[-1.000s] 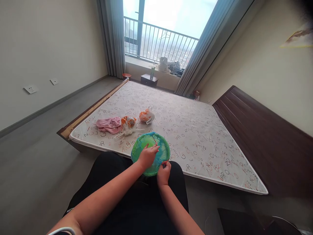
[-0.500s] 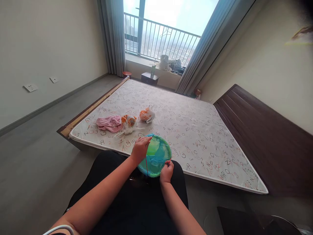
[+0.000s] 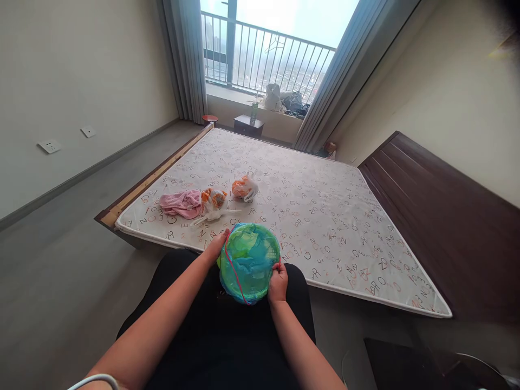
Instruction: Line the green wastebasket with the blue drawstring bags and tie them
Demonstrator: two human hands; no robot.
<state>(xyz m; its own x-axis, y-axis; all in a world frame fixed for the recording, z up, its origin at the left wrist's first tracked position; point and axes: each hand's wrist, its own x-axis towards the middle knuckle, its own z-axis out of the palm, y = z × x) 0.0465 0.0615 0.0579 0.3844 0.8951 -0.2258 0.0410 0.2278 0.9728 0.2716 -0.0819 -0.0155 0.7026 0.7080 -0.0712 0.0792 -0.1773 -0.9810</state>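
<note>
Pinching red cord, right fingers meet; left fingers, partly hidden, I cannot judge.

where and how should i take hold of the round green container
Best perhaps by the rim, from left and right at once, left hand and right hand opposite each other. The outline is round, so opposed grips should balance it; the crumpled blue plastic within the rim looks too thin to grip, and the red cord slants across the left part.
</note>
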